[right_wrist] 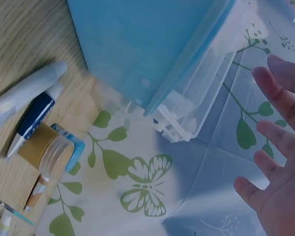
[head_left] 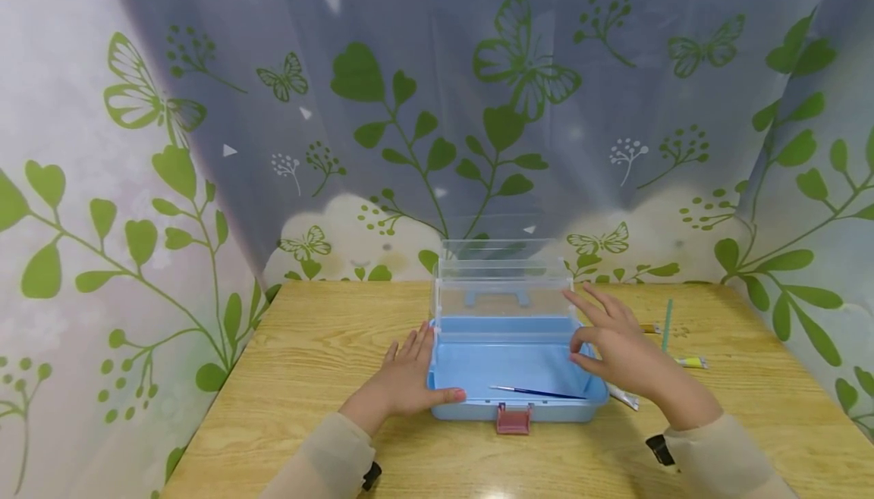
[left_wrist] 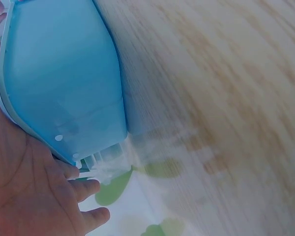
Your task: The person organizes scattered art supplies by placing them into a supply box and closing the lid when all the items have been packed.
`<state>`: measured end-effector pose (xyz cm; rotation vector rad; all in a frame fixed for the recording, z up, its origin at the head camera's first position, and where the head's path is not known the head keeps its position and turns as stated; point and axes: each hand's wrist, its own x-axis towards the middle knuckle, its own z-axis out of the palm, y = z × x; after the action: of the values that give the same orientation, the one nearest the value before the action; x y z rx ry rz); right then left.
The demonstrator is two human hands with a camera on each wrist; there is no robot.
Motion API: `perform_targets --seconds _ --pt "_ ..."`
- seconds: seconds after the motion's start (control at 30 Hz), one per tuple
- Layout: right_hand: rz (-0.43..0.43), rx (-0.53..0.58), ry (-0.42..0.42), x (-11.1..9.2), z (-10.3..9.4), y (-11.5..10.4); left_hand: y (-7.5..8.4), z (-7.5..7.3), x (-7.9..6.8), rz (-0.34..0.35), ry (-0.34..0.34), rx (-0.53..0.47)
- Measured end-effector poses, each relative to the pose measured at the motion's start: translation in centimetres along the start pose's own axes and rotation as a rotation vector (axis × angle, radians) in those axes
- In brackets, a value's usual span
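Note:
A blue plastic box (head_left: 505,362) stands on the table, its clear lid (head_left: 505,287) raised at the back and its pink latch (head_left: 514,419) hanging at the front. Inside, near the front rim, lies a thin paintbrush (head_left: 539,391) with a dark blue handle. My left hand (head_left: 403,381) rests against the box's left side, thumb over the front corner and fingers straight. Over the box's right edge hovers my right hand (head_left: 624,351). Its thumb and index tips are close together, the other fingers spread (right_wrist: 280,142), and nothing shows between them.
Right of the box lie paint tubes, among them a white tube (right_wrist: 29,93), a dark blue tube (right_wrist: 35,118) and a yellow tube (head_left: 693,362). A jar (right_wrist: 51,152) and a green-handled brush (head_left: 668,324) are there too. A patterned curtain (head_left: 437,105) hangs behind the table.

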<state>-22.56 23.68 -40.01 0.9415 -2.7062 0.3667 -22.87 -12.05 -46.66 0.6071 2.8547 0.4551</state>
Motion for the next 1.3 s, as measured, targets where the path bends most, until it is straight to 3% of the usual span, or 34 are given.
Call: perform_targets --seconds 0.37,0.57,0.77,1.03,1.3 --pt "-0.049 -0.030 0.119 -0.7 -0.8 1.5 0.0 0.0 -0.1 -0.006 -0.009 -0.016" --pt "-0.031 -0.025 0.142 -1.0 -1.4 2.3 0.0 -0.1 -0.1 0.003 -0.001 -0.012" --pt "0.008 -0.004 0.135 -1.1 -1.6 2.9 -0.1 -0.1 -0.1 -0.007 -0.008 -0.017" --pt "0.107 0.032 0.056 -1.4 -1.8 3.8 -0.2 -0.1 0.0 -0.002 -0.004 -0.019" --pt "0.123 0.011 0.078 -1.7 -1.7 4.9 0.0 -0.2 -0.1 0.006 -0.008 -0.024"
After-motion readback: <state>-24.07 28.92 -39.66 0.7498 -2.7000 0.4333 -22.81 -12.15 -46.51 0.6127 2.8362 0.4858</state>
